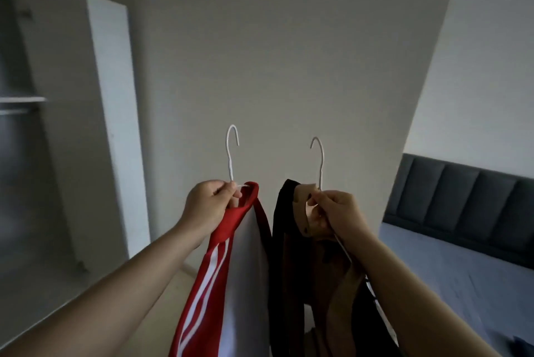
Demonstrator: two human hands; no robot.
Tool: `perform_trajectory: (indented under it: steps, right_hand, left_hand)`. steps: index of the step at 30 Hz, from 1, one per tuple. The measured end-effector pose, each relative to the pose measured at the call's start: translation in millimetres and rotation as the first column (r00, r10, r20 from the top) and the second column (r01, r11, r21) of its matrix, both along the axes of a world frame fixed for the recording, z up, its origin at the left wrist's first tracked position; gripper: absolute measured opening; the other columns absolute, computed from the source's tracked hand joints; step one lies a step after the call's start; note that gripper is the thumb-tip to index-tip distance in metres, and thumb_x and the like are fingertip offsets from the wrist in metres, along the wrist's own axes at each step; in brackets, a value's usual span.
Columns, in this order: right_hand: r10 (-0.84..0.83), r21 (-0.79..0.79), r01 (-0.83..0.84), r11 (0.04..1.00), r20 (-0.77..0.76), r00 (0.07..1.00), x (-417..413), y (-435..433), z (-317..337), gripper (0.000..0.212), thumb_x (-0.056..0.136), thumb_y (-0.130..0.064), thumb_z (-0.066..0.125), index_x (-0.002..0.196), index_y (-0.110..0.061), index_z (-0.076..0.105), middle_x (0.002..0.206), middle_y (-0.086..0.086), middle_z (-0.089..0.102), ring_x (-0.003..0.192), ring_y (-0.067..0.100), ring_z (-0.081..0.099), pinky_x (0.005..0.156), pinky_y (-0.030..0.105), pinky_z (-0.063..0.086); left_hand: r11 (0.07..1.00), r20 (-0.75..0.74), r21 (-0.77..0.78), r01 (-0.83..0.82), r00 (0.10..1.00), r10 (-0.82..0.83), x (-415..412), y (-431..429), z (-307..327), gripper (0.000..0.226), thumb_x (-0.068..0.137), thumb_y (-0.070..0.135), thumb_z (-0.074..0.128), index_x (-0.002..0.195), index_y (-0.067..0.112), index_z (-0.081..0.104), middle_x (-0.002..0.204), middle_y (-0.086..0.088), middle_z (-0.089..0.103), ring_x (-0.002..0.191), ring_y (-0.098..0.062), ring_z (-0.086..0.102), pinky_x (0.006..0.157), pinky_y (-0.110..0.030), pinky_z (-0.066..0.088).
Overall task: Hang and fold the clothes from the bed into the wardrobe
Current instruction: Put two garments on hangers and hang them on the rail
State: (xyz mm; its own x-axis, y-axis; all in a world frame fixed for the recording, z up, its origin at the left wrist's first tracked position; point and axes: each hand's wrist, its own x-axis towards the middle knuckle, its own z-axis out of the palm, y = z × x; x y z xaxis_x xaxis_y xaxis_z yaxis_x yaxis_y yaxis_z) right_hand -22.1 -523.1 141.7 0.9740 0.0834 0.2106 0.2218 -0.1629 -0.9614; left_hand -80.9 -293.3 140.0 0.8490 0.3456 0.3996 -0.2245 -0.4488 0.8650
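Gripping each hanger at the hook's base presumably kept the hooks upright for the wardrobe (57, 82) rail. The left hand (212, 197) pinched the white hanger (229, 154) bearing the red striped garment (213, 270); the right hand (336, 212) clasped the second hanger (320, 166) bearing the dark garment (289, 255). Both arms reached forward, left of the bed (462, 270).

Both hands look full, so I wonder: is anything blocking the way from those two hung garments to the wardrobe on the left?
Nothing visible does. The left hand holds the red white-striped garment on a white wire hanger, the right hand the black and tan garment; the white wardrobe stands open at left, only floor between.
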Motion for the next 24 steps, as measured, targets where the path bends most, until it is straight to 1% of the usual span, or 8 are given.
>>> perform_trajectory:
  steps: [4,9,11,13,16,18,21,24]
  right_hand:
    - [0.075,-0.060,-0.072,0.996,0.049,0.996,26,82,0,0.038,0.097,-0.024,0.055,0.065,-0.007,0.064,0.045,0.001,0.059,0.031,0.008,0.044,0.035,0.015,0.033]
    - [0.129,-0.068,-0.123,0.990,0.088,0.988,46,161,-3,0.037,0.097,-0.022,0.056,0.064,-0.008,0.065,0.039,-0.002,0.055,0.028,0.007,0.041,0.034,0.015,0.031]
    - [0.155,-0.075,-0.148,0.986,0.094,0.983,54,196,-4,0.037,0.096,-0.023,0.057,0.064,-0.009,0.066,0.040,-0.001,0.056,0.029,0.008,0.042,0.034,0.015,0.032]
    - [0.179,-0.074,-0.172,0.982,0.102,0.978,63,229,-6,0.036,0.096,-0.023,0.057,0.064,-0.009,0.066,0.041,0.001,0.058,0.030,0.009,0.045,0.035,0.016,0.035]
    - [0.246,-0.077,-0.239,0.968,0.095,0.965,75,272,-7,0.034,0.096,-0.024,0.057,0.067,-0.010,0.068,0.054,0.014,0.066,0.040,0.019,0.057,0.043,0.024,0.047]
    - [0.292,-0.091,-0.284,0.954,0.090,0.952,85,301,-8,0.034,0.096,-0.026,0.057,0.070,-0.008,0.069,0.061,0.018,0.068,0.043,0.022,0.060,0.045,0.026,0.049]
    - [0.356,-0.111,-0.345,0.932,0.109,0.928,101,347,-6,0.037,0.096,-0.028,0.056,0.074,-0.001,0.069,0.062,0.019,0.067,0.044,0.020,0.057,0.045,0.026,0.048]
    - [0.441,-0.092,-0.433,0.897,0.115,0.890,115,396,-4,0.039,0.097,-0.026,0.056,0.069,-0.001,0.067,0.049,0.008,0.062,0.039,0.014,0.054,0.041,0.021,0.046]
  left_hand:
    - [0.995,0.007,0.002,-0.099,0.995,0.099,-6,82,3,0.033,0.097,0.030,0.050,0.073,0.020,0.069,0.055,0.009,0.062,0.047,0.004,0.055,0.046,-0.005,0.038]
    - [0.986,0.020,0.012,-0.165,0.986,0.165,-7,157,4,0.033,0.096,0.030,0.051,0.071,0.019,0.069,0.053,0.010,0.062,0.046,0.002,0.052,0.054,-0.018,0.040]
    - [0.981,0.032,0.014,-0.194,0.981,0.193,-6,186,4,0.034,0.097,0.029,0.051,0.070,0.018,0.069,0.052,0.012,0.061,0.045,0.002,0.052,0.053,-0.015,0.038]
    - [0.974,0.043,0.022,-0.225,0.974,0.224,-4,214,3,0.034,0.097,0.028,0.051,0.069,0.018,0.068,0.051,0.011,0.060,0.044,0.001,0.051,0.052,-0.014,0.038]
    - [0.965,0.039,0.015,-0.263,0.964,0.262,0,251,-1,0.040,0.098,0.027,0.050,0.061,0.022,0.063,0.056,0.001,0.064,0.053,-0.010,0.060,0.060,-0.023,0.043]
    - [0.945,0.036,0.012,-0.328,0.944,0.327,3,278,-5,0.046,0.097,0.027,0.051,0.052,0.024,0.058,0.067,-0.007,0.068,0.067,-0.018,0.066,0.063,-0.017,0.045]
    - [0.899,0.031,0.011,-0.438,0.899,0.437,7,313,-8,0.047,0.096,0.028,0.052,0.050,0.023,0.057,0.073,-0.008,0.070,0.067,-0.015,0.065,0.056,-0.007,0.042]
    - [0.849,0.026,0.029,-0.528,0.849,0.527,10,349,-9,0.044,0.096,0.028,0.052,0.053,0.023,0.059,0.066,-0.003,0.068,0.061,-0.012,0.063,0.059,-0.020,0.042]
